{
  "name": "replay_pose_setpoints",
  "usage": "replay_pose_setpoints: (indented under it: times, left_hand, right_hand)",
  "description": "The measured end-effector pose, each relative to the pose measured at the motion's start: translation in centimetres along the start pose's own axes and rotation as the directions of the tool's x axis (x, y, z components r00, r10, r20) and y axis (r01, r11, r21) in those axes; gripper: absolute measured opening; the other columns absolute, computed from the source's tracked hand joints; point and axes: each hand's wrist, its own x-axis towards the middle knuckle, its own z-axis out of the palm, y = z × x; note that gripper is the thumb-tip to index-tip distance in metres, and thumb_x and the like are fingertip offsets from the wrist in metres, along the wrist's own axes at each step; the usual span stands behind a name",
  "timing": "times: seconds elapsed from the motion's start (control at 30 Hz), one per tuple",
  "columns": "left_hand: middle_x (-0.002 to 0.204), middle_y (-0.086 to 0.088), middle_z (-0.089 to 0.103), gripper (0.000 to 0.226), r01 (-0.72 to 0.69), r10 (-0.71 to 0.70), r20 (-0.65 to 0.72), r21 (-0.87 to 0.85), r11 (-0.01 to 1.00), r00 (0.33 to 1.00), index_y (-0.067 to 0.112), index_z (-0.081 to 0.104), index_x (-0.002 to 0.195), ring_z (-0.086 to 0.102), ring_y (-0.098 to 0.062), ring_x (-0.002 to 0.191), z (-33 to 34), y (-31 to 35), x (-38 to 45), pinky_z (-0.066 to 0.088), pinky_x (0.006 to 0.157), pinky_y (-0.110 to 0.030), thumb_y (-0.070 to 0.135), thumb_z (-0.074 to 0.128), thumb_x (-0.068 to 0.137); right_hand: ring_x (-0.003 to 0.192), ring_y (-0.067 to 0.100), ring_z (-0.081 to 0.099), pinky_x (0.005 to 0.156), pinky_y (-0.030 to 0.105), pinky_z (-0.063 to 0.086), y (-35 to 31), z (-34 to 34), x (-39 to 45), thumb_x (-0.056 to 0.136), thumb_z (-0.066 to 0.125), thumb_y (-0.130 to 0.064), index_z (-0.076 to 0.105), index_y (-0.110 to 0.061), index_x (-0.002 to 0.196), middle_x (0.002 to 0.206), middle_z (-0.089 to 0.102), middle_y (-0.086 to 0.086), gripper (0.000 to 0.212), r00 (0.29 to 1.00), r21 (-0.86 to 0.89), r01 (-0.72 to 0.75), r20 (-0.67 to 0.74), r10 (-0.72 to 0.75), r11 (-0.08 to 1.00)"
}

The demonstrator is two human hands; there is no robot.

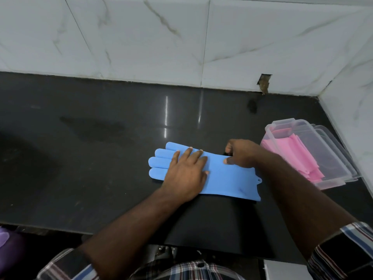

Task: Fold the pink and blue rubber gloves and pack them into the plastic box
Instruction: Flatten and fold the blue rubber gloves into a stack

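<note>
A blue rubber glove (226, 178) lies flat on the black counter (101, 158), fingers pointing left, cuff to the right. My left hand (186, 174) presses flat on its palm area, fingers spread. My right hand (240, 153) pinches the glove's far edge near the middle, between thumb and fingers. A folded pink glove (290, 152) lies inside the clear plastic box (331, 183) at the right, close to the side wall.
White marble-look tiles form the back wall (181, 37) and the right wall (355, 110). A small hole (263, 83) shows in the back wall at counter level. The counter's front edge runs just below my forearms. A purple object (5, 239) sits at the lower left.
</note>
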Motion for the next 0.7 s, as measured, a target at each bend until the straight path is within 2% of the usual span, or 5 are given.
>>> replay_pose_setpoints:
  times: [0.07,0.17,0.4,0.57,0.7]
  left_hand:
    - [0.167,0.003,0.024,0.059,0.04,-0.051,0.115,0.099,0.994,0.992,0.021,0.032,0.156,0.013,-0.027,0.155,0.9,0.4,0.1,0.003,0.124,-0.057,0.049,0.031,0.104]
    - [0.17,0.005,0.012,0.065,0.043,-0.069,0.16,0.164,0.986,0.985,0.021,0.018,0.161,0.0,-0.025,0.157,1.5,0.5,0.0,-0.006,0.122,-0.059,0.054,0.02,0.105]
    - [0.17,0.006,0.007,0.068,0.049,-0.085,0.17,0.209,0.977,0.982,0.023,0.01,0.162,-0.003,-0.023,0.157,1.9,0.8,-0.2,-0.008,0.122,-0.059,0.058,0.012,0.103]
    - [0.17,0.006,0.007,0.069,0.054,-0.089,0.155,0.215,0.975,0.984,0.024,0.008,0.162,-0.003,-0.023,0.157,2.3,0.7,-0.4,-0.009,0.122,-0.058,0.059,0.01,0.103]
    - [0.17,0.006,0.007,0.068,0.054,-0.087,0.136,0.225,0.973,0.987,0.024,0.008,0.162,-0.002,-0.023,0.157,2.5,0.7,-0.4,-0.009,0.122,-0.058,0.059,0.01,0.103]
  right_hand:
    - [0.093,0.019,0.058,0.076,0.03,0.046,0.3,-0.1,-0.3,0.085,0.071,-0.039,0.059,-0.018,0.11,0.105,0.064,0.001,0.035,1.0,-0.005,-0.017,0.005,0.017,1.0]
    - [0.099,0.023,0.061,0.083,0.032,0.05,0.4,-0.6,-0.5,0.086,0.07,-0.04,0.062,-0.012,0.119,0.112,0.065,0.005,0.044,0.999,-0.054,-0.039,0.03,0.041,0.998]
    - [0.112,0.022,0.058,0.088,0.029,0.048,1.2,-0.8,-1.8,0.087,0.072,-0.031,0.056,-0.021,0.128,0.129,0.06,0.001,0.046,0.999,0.069,-0.036,-0.015,0.037,0.997]
    - [0.112,0.024,0.06,0.081,0.029,0.053,2.0,-0.7,-2.8,0.08,0.079,-0.021,0.043,-0.018,0.146,0.14,0.054,0.005,0.074,0.989,0.119,-0.138,0.068,0.131,0.983]
    - [0.118,0.024,0.059,0.086,0.026,0.049,2.3,-0.5,-4.0,0.084,0.07,-0.009,0.051,-0.019,0.14,0.138,0.057,0.004,0.06,0.985,0.208,-0.149,-0.054,0.164,0.967]
